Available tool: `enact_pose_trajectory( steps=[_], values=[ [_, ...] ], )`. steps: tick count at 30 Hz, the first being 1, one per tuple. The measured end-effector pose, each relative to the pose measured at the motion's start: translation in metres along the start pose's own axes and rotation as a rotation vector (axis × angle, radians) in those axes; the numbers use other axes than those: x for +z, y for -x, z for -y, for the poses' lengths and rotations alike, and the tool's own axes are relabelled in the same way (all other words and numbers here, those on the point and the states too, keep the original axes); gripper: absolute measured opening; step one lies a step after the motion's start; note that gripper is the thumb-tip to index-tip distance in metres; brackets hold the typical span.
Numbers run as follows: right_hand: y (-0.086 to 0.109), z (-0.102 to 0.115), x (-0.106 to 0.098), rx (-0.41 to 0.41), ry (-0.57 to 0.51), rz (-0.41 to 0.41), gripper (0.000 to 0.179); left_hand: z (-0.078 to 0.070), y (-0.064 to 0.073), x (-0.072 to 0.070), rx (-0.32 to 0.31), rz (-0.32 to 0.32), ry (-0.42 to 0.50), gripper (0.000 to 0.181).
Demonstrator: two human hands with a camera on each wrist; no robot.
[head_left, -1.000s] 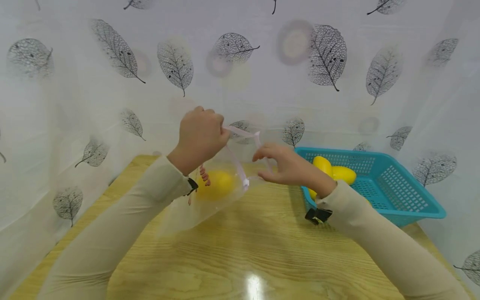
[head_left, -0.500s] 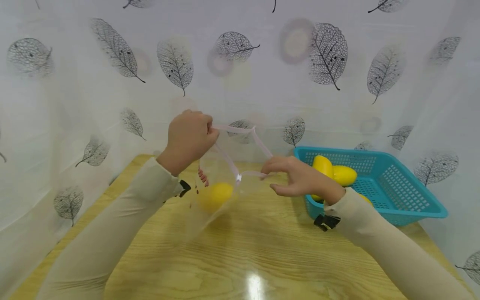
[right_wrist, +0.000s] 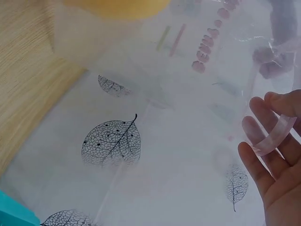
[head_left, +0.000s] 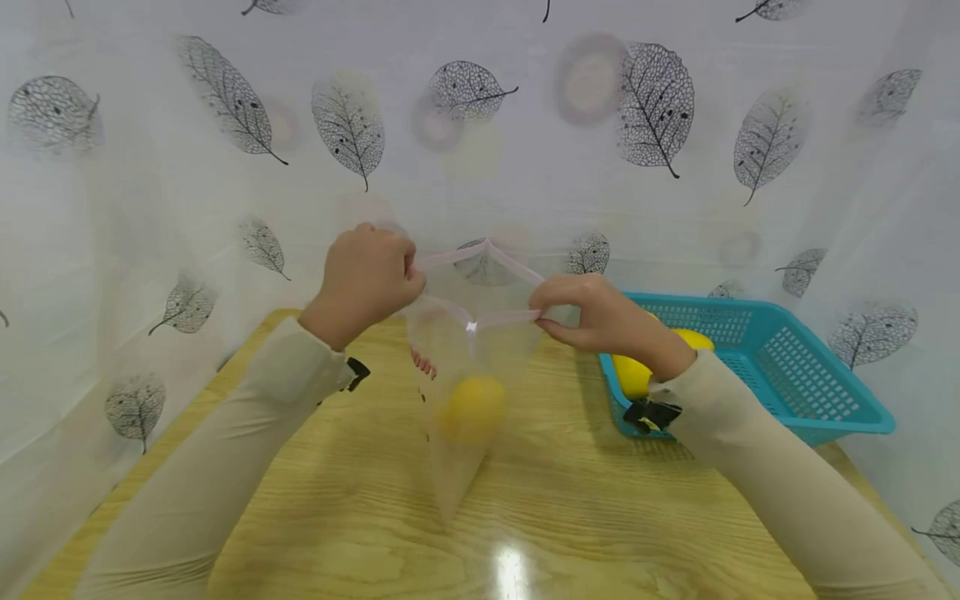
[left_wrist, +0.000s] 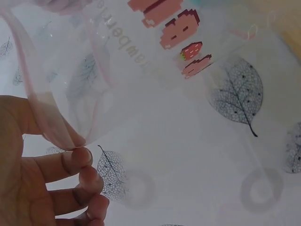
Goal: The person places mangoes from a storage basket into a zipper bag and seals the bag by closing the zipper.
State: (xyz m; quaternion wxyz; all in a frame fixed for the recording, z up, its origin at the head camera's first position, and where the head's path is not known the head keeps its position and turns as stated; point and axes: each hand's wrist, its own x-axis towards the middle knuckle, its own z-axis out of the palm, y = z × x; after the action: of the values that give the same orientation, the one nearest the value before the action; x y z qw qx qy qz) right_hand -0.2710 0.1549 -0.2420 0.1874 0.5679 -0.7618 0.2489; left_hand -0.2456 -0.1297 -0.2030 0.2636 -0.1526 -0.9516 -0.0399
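A clear zip bag [head_left: 442, 350] with a pink-edged mouth hangs between both hands over the table, its mouth spread apart. One yellow, lemon-like fruit [head_left: 474, 408] lies inside, low in the bag. My left hand [head_left: 367, 279] pinches the left corner of the mouth; in the left wrist view, thumb and fingertips [left_wrist: 81, 157] meet at the rim beside red printed lettering. On the opposite side, my right hand [head_left: 600, 317] holds the rim between thumb and fingers, with the pink strip [right_wrist: 277, 136] crossing the fingers in the right wrist view.
A turquoise perforated basket [head_left: 795, 367] stands at the right of the wooden table [head_left: 360, 517], partly behind the right hand and wrist. Several more yellow fruits [head_left: 632, 375] lie in it. A white curtain [head_left: 510, 183] printed with leaves surrounds the table.
My right hand has risen and come to grip the rim. The left hand has shifted slightly left. The bag's mouth has widened, and the bag with its fruit now hangs more upright, farther right.
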Motion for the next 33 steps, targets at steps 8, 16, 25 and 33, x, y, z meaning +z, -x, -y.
enact_pose_trajectory(
  steps=[8,16,25,33],
  values=[
    [0.003,-0.005,0.001,0.024,0.023,0.009,0.017,-0.001,0.002,-0.001,0.024,0.061,0.0,0.021],
    [0.009,-0.006,0.0,0.042,0.007,0.012,0.022,-0.001,0.002,-0.001,0.015,0.072,0.044,0.021],
    [0.01,0.001,-0.012,0.098,0.024,0.008,0.031,-0.002,0.002,0.002,0.015,0.048,0.06,0.02],
    [0.011,-0.002,-0.026,0.139,0.079,0.024,0.036,-0.007,0.002,0.007,0.029,0.009,0.054,0.018]
  ],
)
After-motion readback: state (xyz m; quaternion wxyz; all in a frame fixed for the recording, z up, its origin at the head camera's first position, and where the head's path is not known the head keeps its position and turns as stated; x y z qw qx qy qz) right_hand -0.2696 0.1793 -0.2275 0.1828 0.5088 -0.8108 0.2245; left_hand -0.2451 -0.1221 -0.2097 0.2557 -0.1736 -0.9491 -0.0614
